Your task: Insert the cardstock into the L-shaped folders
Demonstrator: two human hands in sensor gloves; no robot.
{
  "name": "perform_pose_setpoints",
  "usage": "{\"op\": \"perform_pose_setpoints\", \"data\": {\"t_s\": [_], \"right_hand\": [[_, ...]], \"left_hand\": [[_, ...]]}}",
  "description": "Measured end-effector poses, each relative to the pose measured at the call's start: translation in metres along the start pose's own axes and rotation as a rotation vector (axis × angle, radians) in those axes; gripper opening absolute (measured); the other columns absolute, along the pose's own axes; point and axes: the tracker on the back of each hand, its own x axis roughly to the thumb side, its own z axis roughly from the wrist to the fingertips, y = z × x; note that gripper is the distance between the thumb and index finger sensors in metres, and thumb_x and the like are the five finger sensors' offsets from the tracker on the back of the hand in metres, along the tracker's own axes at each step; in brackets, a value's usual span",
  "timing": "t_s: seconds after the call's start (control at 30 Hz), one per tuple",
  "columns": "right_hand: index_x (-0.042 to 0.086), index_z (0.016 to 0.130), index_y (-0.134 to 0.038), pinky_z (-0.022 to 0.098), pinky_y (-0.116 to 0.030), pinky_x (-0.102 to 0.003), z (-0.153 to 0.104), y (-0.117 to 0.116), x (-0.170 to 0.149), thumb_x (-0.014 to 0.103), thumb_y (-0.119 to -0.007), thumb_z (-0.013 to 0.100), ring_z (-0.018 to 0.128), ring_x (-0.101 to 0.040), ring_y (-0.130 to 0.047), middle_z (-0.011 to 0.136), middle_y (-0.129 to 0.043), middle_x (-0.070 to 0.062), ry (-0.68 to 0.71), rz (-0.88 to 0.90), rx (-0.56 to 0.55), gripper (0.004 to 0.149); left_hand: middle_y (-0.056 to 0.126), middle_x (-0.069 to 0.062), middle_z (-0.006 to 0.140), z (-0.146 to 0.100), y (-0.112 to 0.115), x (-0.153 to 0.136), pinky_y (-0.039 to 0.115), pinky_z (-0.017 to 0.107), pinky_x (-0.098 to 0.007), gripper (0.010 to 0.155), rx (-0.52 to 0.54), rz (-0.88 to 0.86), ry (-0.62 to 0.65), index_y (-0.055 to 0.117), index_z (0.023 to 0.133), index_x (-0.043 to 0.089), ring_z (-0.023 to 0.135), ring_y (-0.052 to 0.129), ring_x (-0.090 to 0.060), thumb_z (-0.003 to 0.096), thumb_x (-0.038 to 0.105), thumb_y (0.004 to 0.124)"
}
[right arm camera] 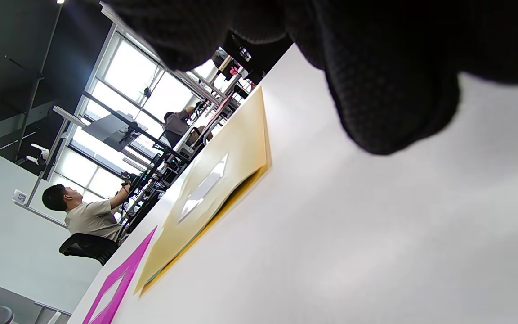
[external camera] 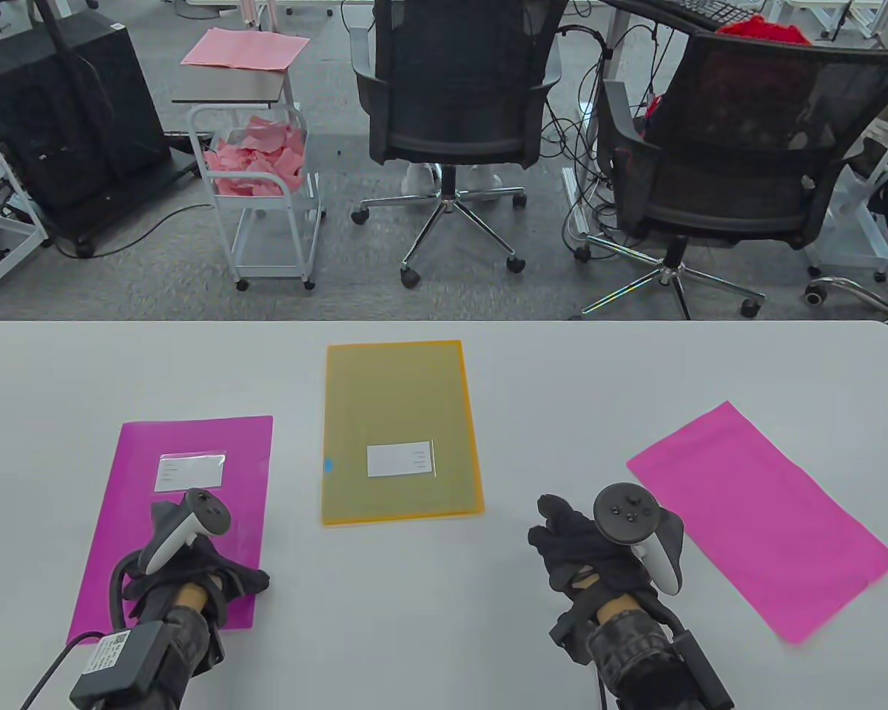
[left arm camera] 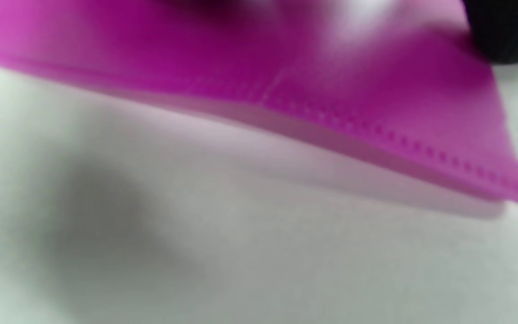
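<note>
A magenta L-shaped folder (external camera: 192, 444) with a white label lies flat at the left of the table. My left hand (external camera: 185, 551) rests on its lower half; the left wrist view shows the folder's near edge (left arm camera: 286, 90), blurred, with one gloved fingertip (left arm camera: 504, 31) at its side. A yellow folder (external camera: 399, 414) lies in the middle and also shows in the right wrist view (right arm camera: 214, 189). A pink cardstock sheet (external camera: 762, 518) lies askew at the right. My right hand (external camera: 581, 536) is empty on the bare table between the yellow folder and the cardstock, fingers (right arm camera: 389, 90) loose.
The white table (external camera: 444, 651) ends at its far edge (external camera: 444, 322). Beyond it stand two black office chairs (external camera: 455, 89) and a white cart with pink paper scraps (external camera: 259, 159).
</note>
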Motion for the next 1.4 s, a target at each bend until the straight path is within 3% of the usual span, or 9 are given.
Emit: {"op": "perform_pose_setpoints", "data": {"t_s": [0.33, 0.47, 0.6, 0.7, 0.8, 0.9, 1.0, 1.2, 1.4], "right_hand": [[0.009, 0.091, -0.051, 0.015, -0.086, -0.044, -0.001, 0.0, 0.0, 0.038, -0.075, 0.041, 0.03, -0.035, -0.096, 0.084, -0.066, -0.032, 0.006, -0.007, 0.013, 0.063], [0.01, 0.091, -0.051, 0.015, -0.087, -0.043, 0.0, -0.004, 0.004, 0.04, -0.074, 0.041, 0.03, -0.034, -0.096, 0.083, -0.068, -0.032, 0.025, 0.002, 0.037, 0.063], [0.007, 0.091, -0.051, 0.015, -0.089, -0.04, -0.003, -0.015, 0.01, 0.047, -0.069, 0.043, 0.03, -0.031, -0.098, 0.078, -0.075, -0.031, 0.056, 0.257, 0.081, 0.065], [0.001, 0.09, -0.048, 0.015, -0.09, -0.038, -0.006, -0.029, 0.01, 0.06, -0.062, 0.044, 0.031, -0.029, -0.099, 0.074, -0.078, -0.031, 0.023, 0.546, 0.147, 0.076], [-0.006, 0.092, -0.027, 0.022, -0.091, -0.036, -0.011, -0.052, 0.01, 0.075, -0.055, 0.047, 0.039, -0.029, -0.098, 0.079, -0.071, -0.034, 0.014, 0.924, 0.442, 0.098], [-0.009, 0.09, -0.016, 0.021, -0.091, -0.033, -0.014, -0.065, 0.016, 0.07, -0.063, 0.05, 0.039, -0.026, -0.099, 0.08, -0.073, -0.03, 0.009, 0.917, 0.594, 0.1], [-0.001, 0.09, -0.038, 0.008, -0.092, -0.023, -0.013, -0.064, 0.016, 0.039, -0.066, 0.052, 0.022, -0.014, -0.102, 0.057, -0.091, -0.015, -0.033, 0.848, 0.511, 0.062], [0.003, 0.084, -0.053, 0.003, -0.091, -0.026, -0.012, -0.069, 0.003, 0.032, -0.07, 0.048, 0.016, -0.019, -0.102, 0.051, -0.092, -0.021, -0.179, 0.76, 0.426, 0.049], [0.001, 0.082, -0.054, 0.002, -0.091, -0.026, -0.008, -0.08, -0.011, 0.032, -0.07, 0.048, 0.015, -0.019, -0.102, 0.05, -0.092, -0.021, -0.259, 0.722, 0.442, 0.049]], "left_hand": [[0.077, -0.023, 0.091, -0.021, -0.022, -0.016, 0.084, 0.051, -0.059, 0.067, 0.469, -0.07, -0.007, 0.058, 0.098, 0.015, 0.074, 0.095, -0.049, 0.0391, 0.037, 0.081], [0.076, -0.018, 0.095, -0.071, -0.037, -0.017, 0.079, 0.055, -0.061, 0.068, 0.883, 0.087, 0.204, 0.056, 0.099, 0.019, 0.081, 0.093, -0.048, 0.0387, 0.04, 0.08], [0.066, -0.011, 0.105, -0.121, -0.021, -0.001, 0.073, 0.061, -0.062, 0.075, 1.021, 0.267, 0.597, 0.046, 0.102, 0.028, 0.093, 0.083, -0.046, 0.0386, 0.046, 0.081], [0.057, -0.003, 0.11, -0.142, -0.002, 0.01, 0.069, 0.066, -0.062, 0.079, 0.988, 0.378, 0.852, 0.037, 0.103, 0.034, 0.101, 0.076, -0.04, 0.0386, 0.05, 0.08], [0.051, 0.0, 0.112, -0.154, 0.024, 0.026, 0.067, 0.068, -0.062, 0.082, 0.94, 0.517, 1.026, 0.031, 0.102, 0.038, 0.104, 0.072, -0.038, 0.0383, 0.052, 0.079], [0.045, 0.004, 0.113, -0.156, 0.042, 0.037, 0.064, 0.069, -0.061, 0.083, 0.904, 0.603, 1.139, 0.025, 0.101, 0.041, 0.106, 0.068, -0.038, 0.0381, 0.053, 0.079], [0.04, 0.003, 0.114, -0.15, 0.05, 0.039, 0.063, 0.07, -0.061, 0.09, 0.829, 0.614, 1.146, 0.021, 0.101, 0.04, 0.106, 0.064, -0.041, 0.0352, 0.058, 0.08], [0.03, -0.016, 0.115, -0.128, 0.075, 0.052, 0.056, 0.069, -0.071, 0.103, 0.309, 0.575, 1.036, 0.02, 0.106, 0.029, 0.107, 0.052, -0.054, 0.0327, 0.071, 0.079], [0.064, -0.018, 0.102, -0.129, 0.088, 0.062, 0.083, 0.055, -0.057, 0.106, 0.534, 0.659, 0.993, 0.048, 0.102, 0.018, 0.085, 0.089, -0.046, 0.0232, 0.083, 0.075]]}}
